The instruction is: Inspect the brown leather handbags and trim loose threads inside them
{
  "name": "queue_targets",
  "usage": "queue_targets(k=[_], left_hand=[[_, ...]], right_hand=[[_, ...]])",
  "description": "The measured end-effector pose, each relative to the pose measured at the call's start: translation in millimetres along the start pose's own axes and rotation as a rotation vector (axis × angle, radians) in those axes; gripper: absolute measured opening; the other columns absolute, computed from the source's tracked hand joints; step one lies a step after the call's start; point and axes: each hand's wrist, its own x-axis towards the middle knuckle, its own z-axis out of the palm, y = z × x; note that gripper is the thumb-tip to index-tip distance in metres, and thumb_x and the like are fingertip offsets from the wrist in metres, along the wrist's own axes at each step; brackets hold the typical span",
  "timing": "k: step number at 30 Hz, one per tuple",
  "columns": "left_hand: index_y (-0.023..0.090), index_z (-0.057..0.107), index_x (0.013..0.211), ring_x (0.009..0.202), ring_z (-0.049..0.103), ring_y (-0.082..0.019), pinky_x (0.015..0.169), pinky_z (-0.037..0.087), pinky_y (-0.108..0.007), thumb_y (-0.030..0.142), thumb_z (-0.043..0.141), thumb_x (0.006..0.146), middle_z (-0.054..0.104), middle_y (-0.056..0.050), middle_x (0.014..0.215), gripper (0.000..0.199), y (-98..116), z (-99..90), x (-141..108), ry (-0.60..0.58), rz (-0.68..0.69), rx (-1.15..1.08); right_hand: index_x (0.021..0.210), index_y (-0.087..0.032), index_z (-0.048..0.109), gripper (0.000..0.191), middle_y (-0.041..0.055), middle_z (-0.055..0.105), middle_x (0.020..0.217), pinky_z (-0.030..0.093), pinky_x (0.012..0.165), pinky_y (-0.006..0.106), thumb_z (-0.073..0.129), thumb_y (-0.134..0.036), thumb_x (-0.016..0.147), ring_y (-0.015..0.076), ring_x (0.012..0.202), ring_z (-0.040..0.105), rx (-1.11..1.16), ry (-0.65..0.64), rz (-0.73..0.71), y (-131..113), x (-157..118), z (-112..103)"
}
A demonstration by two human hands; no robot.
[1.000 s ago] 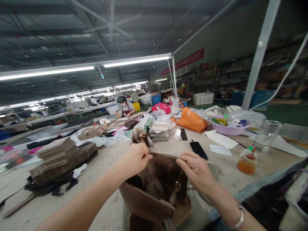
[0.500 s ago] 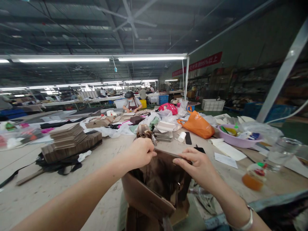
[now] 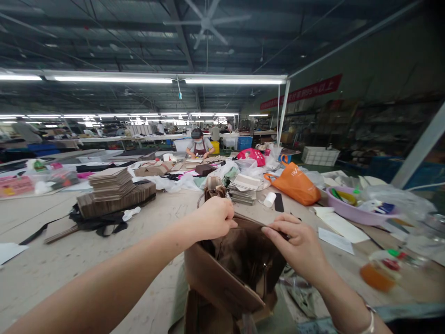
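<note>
A brown bag (image 3: 222,278) stands open at the near edge of the table, its dark lining showing. My left hand (image 3: 217,218) is closed on the far rim of the bag, fingers pinched at its left part. At the right part of the same rim, my right hand (image 3: 290,234) grips the edge between thumb and fingers. Brown straps with a metal fitting (image 3: 214,188) lie just beyond my left hand. Below the bag is a brown piece that it partly hides.
Stacked brown panels (image 3: 113,185) lie at the left. Beyond the bag are pale stacked pieces (image 3: 245,185), a white roll (image 3: 269,199) and an orange bag (image 3: 295,183). A purple basin (image 3: 361,211) and a jar of orange liquid (image 3: 378,273) stand right. A person (image 3: 200,146) works across the table.
The whole view has shifted, so the table, bag and hands appear further right or lower. Both hands keep their hold on the bag's rim.
</note>
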Motion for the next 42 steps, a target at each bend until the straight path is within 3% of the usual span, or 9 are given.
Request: queue_targets(k=[7, 16, 22, 24, 30, 35, 39, 42], left_hand=[[0.015, 0.067, 0.067, 0.066, 0.055, -0.015, 0.057, 0.036, -0.024, 0.031, 0.059, 0.079, 0.066, -0.003, 0.072, 0.021, 12.9, -8.8, 0.3, -0.055, -0.126, 0.095], [0.015, 0.068, 0.064, 0.060, 0.055, -0.016, 0.053, 0.035, -0.025, 0.030, 0.058, 0.078, 0.065, -0.006, 0.067, 0.022, 15.5, -12.6, -0.9, -0.041, -0.167, 0.103], [0.016, 0.066, 0.061, 0.062, 0.056, -0.018, 0.054, 0.036, -0.026, 0.027, 0.059, 0.076, 0.065, -0.006, 0.066, 0.020, 11.1, -10.1, -2.9, -0.007, -0.141, 0.085], [0.015, 0.066, 0.062, 0.064, 0.057, -0.019, 0.055, 0.037, -0.027, 0.025, 0.058, 0.076, 0.066, -0.007, 0.068, 0.019, 11.5, -9.6, -2.7, 0.004, -0.129, 0.099], [0.015, 0.067, 0.065, 0.064, 0.056, -0.018, 0.055, 0.035, -0.027, 0.030, 0.056, 0.079, 0.066, -0.007, 0.069, 0.024, 5.6, -7.4, -3.9, 0.030, -0.100, 0.147], [0.017, 0.067, 0.063, 0.056, 0.051, -0.015, 0.048, 0.028, -0.025, 0.051, 0.065, 0.070, 0.062, -0.003, 0.061, 0.035, -7.4, -20.6, -16.5, -0.027, -0.115, 0.097], [0.019, 0.067, 0.068, 0.061, 0.053, -0.012, 0.052, 0.031, -0.023, 0.041, 0.063, 0.074, 0.064, 0.000, 0.067, 0.023, -18.5, -30.5, -26.5, -0.032, -0.078, 0.007], [0.018, 0.065, 0.067, 0.061, 0.053, -0.011, 0.054, 0.032, -0.022, 0.035, 0.058, 0.079, 0.063, 0.001, 0.066, 0.022, -22.8, -27.3, -28.6, -0.011, -0.086, -0.050]], right_hand=[[0.065, -0.019, 0.063, 0.026, 0.0011, 0.054, 0.070, 0.038, 0.061, 0.026, 0.054, -0.028, 0.087, 0.0135, 0.067, 0.053, -0.021, -0.021, -0.055, -6.0, -1.5, 0.2], [0.063, -0.019, 0.061, 0.034, 0.0015, 0.056, 0.069, 0.040, 0.062, 0.027, 0.052, -0.039, 0.088, 0.0149, 0.066, 0.055, -0.040, -0.124, 0.022, -5.7, 1.0, -5.9], [0.098, -0.022, 0.070, 0.037, 0.0044, 0.064, 0.091, 0.045, 0.070, 0.028, 0.058, -0.053, 0.081, 0.0187, 0.080, 0.060, -0.140, -0.204, 0.008, -15.8, 15.7, -16.0], [0.100, -0.023, 0.071, 0.039, 0.0050, 0.065, 0.095, 0.045, 0.071, 0.029, 0.057, -0.054, 0.081, 0.0192, 0.082, 0.061, -0.195, -0.213, -0.001, -20.4, 25.2, -14.0], [0.071, -0.024, 0.070, 0.028, 0.0006, 0.066, 0.066, 0.035, 0.054, 0.025, 0.052, -0.039, 0.087, 0.0157, 0.062, 0.058, -0.390, -0.349, -0.071, -33.4, 46.5, 1.4], [0.058, -0.020, 0.062, 0.031, 0.0006, 0.061, 0.058, 0.027, 0.051, 0.026, 0.053, -0.031, 0.086, 0.0136, 0.053, 0.051, -0.515, -0.319, -0.159, -38.9, 43.1, 3.5], [0.055, -0.020, 0.060, 0.034, 0.0008, 0.059, 0.056, 0.026, 0.051, 0.027, 0.053, -0.032, 0.085, 0.0131, 0.051, 0.049, -0.494, -0.287, -0.158, -34.5, 38.6, -0.5], [0.054, -0.019, 0.058, 0.035, 0.0003, 0.060, 0.057, 0.027, 0.051, 0.026, 0.052, -0.033, 0.086, 0.0131, 0.053, 0.051, -0.463, -0.312, -0.135, -32.0, 36.8, -2.6]])
